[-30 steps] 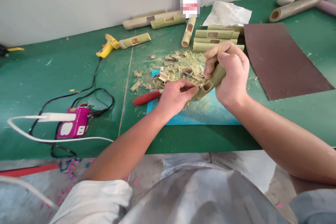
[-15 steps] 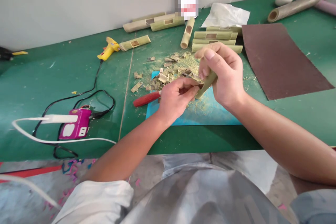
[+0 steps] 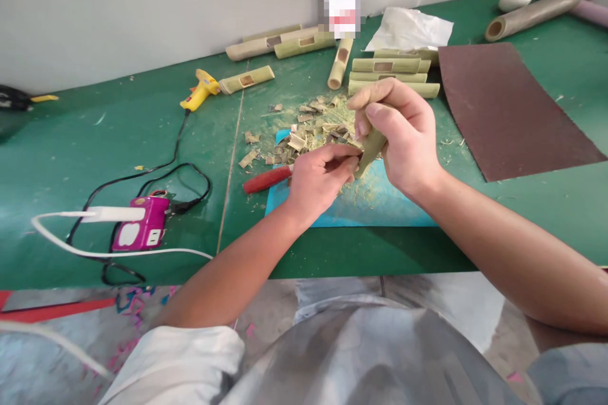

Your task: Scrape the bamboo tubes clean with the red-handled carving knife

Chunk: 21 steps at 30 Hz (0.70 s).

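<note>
A green bamboo tube [image 3: 370, 153] is held tilted above a blue mat [image 3: 365, 209]. My right hand [image 3: 401, 133] wraps round its upper part. The fingers of my left hand [image 3: 320, 177] pinch at the tube's lower part; whether they also hold something small is hidden. A red handle [image 3: 267, 179] lies on the mat's left edge, its front end out of sight behind my left hand. Bamboo chips [image 3: 297, 142] and pale dust lie behind my hands.
Cut bamboo tubes [image 3: 384, 66] lie at the back of the green table [image 3: 266, 253], beside white paper [image 3: 411, 28]. A brown sheet [image 3: 513, 114] is at right. At left are a yellow glue gun [image 3: 200, 90], cables and a magenta power adapter [image 3: 142, 223].
The bamboo tube and my right hand have shifted slightly, and the tube's tilt looks a little different. My left hand keeps its grip. The whole view has moved a little.
</note>
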{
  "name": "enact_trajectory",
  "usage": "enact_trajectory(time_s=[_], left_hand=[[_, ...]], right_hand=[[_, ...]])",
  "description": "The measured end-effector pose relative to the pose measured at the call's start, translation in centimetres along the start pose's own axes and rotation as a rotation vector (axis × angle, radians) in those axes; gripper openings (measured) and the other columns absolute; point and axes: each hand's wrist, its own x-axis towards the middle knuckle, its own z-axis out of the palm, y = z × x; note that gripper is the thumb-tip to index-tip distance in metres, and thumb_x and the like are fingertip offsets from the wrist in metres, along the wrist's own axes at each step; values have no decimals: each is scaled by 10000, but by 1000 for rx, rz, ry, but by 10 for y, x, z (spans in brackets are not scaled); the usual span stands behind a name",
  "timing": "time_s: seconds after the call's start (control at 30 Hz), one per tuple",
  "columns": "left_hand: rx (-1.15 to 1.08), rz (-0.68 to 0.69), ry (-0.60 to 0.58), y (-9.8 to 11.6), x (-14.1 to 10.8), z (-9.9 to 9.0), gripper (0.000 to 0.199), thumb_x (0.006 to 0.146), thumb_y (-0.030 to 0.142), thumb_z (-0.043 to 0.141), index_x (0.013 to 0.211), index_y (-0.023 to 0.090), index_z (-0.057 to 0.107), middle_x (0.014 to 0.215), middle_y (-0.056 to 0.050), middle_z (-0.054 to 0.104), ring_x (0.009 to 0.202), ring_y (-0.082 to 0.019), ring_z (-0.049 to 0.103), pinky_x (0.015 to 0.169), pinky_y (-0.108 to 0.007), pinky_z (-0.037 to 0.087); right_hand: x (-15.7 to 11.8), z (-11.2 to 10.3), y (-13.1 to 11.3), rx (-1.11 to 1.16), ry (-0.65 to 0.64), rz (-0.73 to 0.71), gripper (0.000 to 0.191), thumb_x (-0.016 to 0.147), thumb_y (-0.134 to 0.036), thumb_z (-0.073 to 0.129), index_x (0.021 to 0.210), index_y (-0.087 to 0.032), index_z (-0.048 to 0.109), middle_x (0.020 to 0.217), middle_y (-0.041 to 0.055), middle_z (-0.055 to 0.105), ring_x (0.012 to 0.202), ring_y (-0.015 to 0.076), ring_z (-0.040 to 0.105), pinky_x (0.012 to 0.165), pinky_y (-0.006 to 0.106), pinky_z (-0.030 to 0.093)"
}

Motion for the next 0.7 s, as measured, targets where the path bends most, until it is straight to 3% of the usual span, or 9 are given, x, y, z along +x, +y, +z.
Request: enact_trajectory(time_s=[0.27,0.7], left_hand=[[45,-4,6,1,0,-3,95,802,170,646,849,182,727,642,20,682,528,-95,619,480,-186,469],[3,-33,-23,6,-1,-2,77,773,126,629,744,167,687,561,44,620,487,-77,588,474,-166,455]], right_hand=[[6,1,0,-24,14,-29,109,876,-290,566,793,-277,635,634,-28,491,585,128,495,607,304,492],[3,4,0,-75,-81,-69,139,900,-307,527,828,-224,612,646,-36,481,615,106,501,608,266,484]])
